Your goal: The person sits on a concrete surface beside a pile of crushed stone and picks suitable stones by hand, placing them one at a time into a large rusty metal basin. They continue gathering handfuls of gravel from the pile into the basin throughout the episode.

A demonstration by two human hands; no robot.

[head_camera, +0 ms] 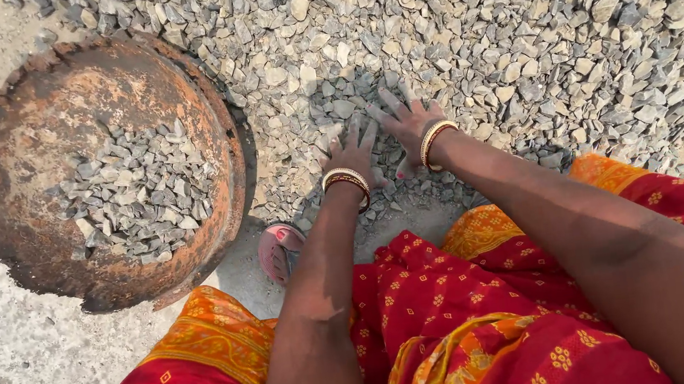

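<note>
- Rusty pan [25, 125] on the left, part-filled with grey stones
- Left hand [352, 155] flat on the gravel heap [513, 35], fingers spread, gripping nothing
- Right hand [404, 120] just beside it, splayed open on the stones too

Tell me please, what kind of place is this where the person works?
Probably an outdoor building site or roadside. A big heap of grey crushed stone lies on bare concrete ground, beside a rusty metal pan partly filled with gravel. Both hands, left hand and right hand, rest on the heap.
</note>
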